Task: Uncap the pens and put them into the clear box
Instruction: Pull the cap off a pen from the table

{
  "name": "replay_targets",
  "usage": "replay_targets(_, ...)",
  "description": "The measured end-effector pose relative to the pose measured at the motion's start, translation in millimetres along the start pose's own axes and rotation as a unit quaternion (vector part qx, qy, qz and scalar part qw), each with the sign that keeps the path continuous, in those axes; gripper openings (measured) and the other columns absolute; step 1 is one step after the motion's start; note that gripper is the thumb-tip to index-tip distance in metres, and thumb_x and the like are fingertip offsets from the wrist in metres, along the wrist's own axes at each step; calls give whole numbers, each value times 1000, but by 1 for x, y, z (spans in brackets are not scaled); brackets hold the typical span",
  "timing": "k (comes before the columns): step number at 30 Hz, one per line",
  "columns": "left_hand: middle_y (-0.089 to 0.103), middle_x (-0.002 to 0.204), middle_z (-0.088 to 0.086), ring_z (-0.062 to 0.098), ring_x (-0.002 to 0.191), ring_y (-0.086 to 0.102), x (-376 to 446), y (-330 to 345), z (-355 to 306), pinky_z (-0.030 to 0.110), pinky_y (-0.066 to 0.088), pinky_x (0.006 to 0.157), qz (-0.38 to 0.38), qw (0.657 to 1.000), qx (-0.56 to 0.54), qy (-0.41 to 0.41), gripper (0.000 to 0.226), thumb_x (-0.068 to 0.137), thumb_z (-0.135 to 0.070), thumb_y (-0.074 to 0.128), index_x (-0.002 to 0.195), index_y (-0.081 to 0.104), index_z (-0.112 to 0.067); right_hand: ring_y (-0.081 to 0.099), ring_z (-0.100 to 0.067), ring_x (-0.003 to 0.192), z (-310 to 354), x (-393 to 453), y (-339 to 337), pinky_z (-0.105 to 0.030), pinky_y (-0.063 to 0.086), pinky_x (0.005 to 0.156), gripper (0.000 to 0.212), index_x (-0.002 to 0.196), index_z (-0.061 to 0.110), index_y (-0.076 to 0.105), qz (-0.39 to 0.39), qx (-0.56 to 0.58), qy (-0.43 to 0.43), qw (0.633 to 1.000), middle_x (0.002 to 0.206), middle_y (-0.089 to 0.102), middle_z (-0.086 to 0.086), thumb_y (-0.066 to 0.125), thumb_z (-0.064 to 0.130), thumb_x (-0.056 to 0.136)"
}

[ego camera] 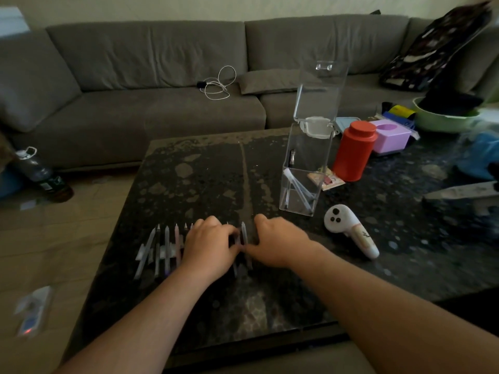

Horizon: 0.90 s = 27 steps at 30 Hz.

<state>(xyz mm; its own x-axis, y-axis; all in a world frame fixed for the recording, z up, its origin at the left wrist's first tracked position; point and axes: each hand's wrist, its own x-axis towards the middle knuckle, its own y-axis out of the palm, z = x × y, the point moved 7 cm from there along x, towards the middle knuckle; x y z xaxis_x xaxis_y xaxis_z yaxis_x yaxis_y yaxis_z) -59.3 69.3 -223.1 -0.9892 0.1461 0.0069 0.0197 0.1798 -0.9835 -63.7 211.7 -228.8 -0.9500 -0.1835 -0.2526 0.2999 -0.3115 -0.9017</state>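
Observation:
Several capped pens (167, 247) lie in a row on the dark stone table (205, 174), tips pointing away from me. My left hand (209, 245) lies over the right part of the row, fingers curled down onto pens beneath it. My right hand (275, 244) is beside it, fingertips on a grey pen (245, 238) at the row's right end. The image is blurred, so the exact hold is unclear. The tall clear box (305, 171) stands behind my right hand with its lid hinged up; a few pens lean inside it.
A white controller (348, 230) lies right of my right hand. A red canister (355, 151), a purple box (390, 139) and a green bowl (442, 118) crowd the table's far right. A grey sofa (162, 76) runs behind; a bottle (43, 176) stands on the floor at left.

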Motion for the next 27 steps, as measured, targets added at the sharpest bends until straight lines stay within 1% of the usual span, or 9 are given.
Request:
replay_targets(5,58,133,-9,18,126,51,-1,-3,-5,37,45,106,-16,1000,-8,19,36,98,-44,69,133,63,-39,63,-28,105,0,4,9,-39,52,80,56,125,18,51,18,3,20,1000,118,62,-6,66,58,89)
replay_targets(10,69,114,-16,17,115,54,-6,-2,-12,37,43,92,-19,997,-33,68,17,101,-33,65,117,61,-39,62,-29,110,-5,2,-3,-37,52,83,35,124,13,55,14,-25,40,999,123,62,-11,69,27,95)
replay_targets(12,67,107,-17,15,115,54,-7,-4,-13,36,42,92,-31,996,-42,76,18,102,-32,64,118,60,-40,62,-27,101,-10,2,-7,-36,52,79,21,105,16,56,21,-43,48,998,114,62,-9,72,21,93)
replay_targets(14,59,97,-21,11,111,56,-7,-9,-8,27,41,88,-49,992,-99,63,22,103,-30,65,122,63,-39,57,-22,86,-15,1,-9,-34,48,71,27,85,21,48,34,-46,51,997,99,60,-4,75,25,90)
replay_targets(16,59,98,-23,2,103,57,-7,-13,1,13,36,76,-55,983,-175,23,23,102,-30,68,123,66,-39,53,-20,80,-19,1,-11,-33,46,70,32,81,23,45,33,-31,51,998,89,54,-1,73,32,91)
replay_targets(20,70,109,-20,-4,99,64,-4,-16,18,15,48,80,-87,953,-288,-23,17,100,-31,72,116,72,-39,54,-20,81,-30,4,-20,-35,45,73,16,90,21,51,4,7,47,999,97,55,-4,58,30,101)
replay_targets(23,69,113,-19,-1,101,65,-1,-14,28,31,57,93,-104,934,-338,-51,22,102,-25,70,109,73,-45,60,-25,93,-39,4,-30,-41,55,82,16,112,19,62,-32,28,47,998,111,63,-8,52,28,103)
replay_targets(25,74,111,-15,5,104,69,0,-9,34,41,58,100,-103,888,-439,-93,30,103,-15,68,100,77,-44,62,-24,95,-41,1,-36,-45,57,86,20,118,26,65,-66,34,29,997,111,67,-4,49,31,105)
replay_targets(27,77,111,-13,9,106,71,-1,-7,36,43,58,102,-98,836,-523,-134,33,105,-10,65,99,79,-39,64,-20,94,-36,-4,-45,-43,58,83,23,118,30,68,-112,50,-3,992,104,69,1,51,41,106)
